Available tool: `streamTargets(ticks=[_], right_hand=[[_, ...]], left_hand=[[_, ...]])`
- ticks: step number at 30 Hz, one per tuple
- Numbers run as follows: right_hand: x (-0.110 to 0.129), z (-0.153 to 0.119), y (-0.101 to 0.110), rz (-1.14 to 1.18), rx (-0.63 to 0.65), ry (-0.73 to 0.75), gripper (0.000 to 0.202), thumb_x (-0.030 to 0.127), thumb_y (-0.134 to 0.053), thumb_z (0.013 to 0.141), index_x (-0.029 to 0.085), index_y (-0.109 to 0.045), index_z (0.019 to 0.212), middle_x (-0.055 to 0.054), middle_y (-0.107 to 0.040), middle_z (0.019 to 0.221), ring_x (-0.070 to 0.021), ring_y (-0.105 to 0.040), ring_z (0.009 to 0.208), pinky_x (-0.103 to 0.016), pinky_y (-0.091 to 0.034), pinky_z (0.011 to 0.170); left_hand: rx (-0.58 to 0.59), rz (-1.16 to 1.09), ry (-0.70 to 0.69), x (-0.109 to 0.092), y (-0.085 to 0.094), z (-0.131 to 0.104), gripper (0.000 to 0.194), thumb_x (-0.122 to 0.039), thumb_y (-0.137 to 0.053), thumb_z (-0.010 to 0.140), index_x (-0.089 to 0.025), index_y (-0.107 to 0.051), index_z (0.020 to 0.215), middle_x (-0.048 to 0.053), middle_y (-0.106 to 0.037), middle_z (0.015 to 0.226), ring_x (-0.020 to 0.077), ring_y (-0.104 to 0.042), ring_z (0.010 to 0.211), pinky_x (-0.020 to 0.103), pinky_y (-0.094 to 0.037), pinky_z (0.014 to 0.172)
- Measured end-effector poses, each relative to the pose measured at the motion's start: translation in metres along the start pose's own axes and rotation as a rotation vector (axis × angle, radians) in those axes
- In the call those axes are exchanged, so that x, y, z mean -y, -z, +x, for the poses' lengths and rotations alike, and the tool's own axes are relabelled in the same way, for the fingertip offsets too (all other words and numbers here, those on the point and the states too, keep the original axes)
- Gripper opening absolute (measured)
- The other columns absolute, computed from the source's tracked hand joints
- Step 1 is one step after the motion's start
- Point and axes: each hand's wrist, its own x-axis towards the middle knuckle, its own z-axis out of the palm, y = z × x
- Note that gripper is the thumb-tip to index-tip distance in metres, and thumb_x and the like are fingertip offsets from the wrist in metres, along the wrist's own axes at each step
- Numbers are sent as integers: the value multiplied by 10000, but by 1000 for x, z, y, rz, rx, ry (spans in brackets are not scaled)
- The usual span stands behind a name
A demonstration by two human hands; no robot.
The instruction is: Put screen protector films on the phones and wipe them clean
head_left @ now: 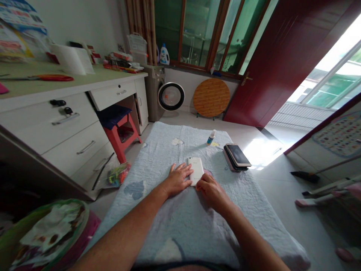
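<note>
A white smartphone lies back side up on the pale blue quilted cover. My left hand rests flat with its fingers spread, the fingertips touching the phone's left edge. At the phone's lower right corner, my right hand is closed with its fingers curled; whatever they grip is hidden. A bit of something pinkish shows just behind those fingers. Beyond the phone stands a small spray bottle with a white cap. To the right lies a stack of phones or tablets, the top one screen up.
A white desk runs along the left, with a red stool under it. A full waste bin stands at lower left. Behind are a washing machine with its round door open, a round wooden tabletop and a red door.
</note>
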Motion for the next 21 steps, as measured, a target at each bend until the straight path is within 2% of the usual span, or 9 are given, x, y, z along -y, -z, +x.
streamTargets(ticks=[6,10,13,16,21], right_hand=[[-26,-11,16,59,-3,-79,176,78,-543,856,170,-676,788,-33,-556,852,-146,-531,813,-240,-401,746],[-27,-12,21,92,-41,-93,175,99,-537,868,170,-669,777,-30,-550,845,-142,-530,795,-241,-403,733],[-18,-8,17,142,-91,-15,179,121,-519,895,183,-675,835,-33,-548,887,-142,-529,837,-243,-411,762],[-10,-1,7,137,-89,62,183,136,-534,901,186,-689,819,-39,-552,885,-157,-516,882,-261,-410,809],[-17,21,-4,67,-106,35,218,171,-533,917,189,-727,820,-51,-585,882,-165,-499,865,-272,-402,806]], left_hand=[[9,-5,6,-1,3,0,522,-357,-532,871,-289,-461,1383,37,-306,1557,288,-200,1453,600,-58,1143],[-9,-3,-5,-1,2,-1,607,-445,-616,817,-273,-467,1379,56,-314,1553,310,-211,1448,605,-56,1144],[-44,-10,-14,0,-1,-1,651,-520,-655,781,-277,-485,1360,55,-342,1541,320,-229,1439,612,-63,1142],[-96,-14,-11,2,-6,0,679,-520,-667,775,-271,-463,1373,62,-381,1521,318,-267,1424,595,-84,1146],[-135,-29,-9,3,-9,2,793,-526,-685,757,-255,-369,1432,98,-441,1480,324,-311,1403,569,-93,1149]])
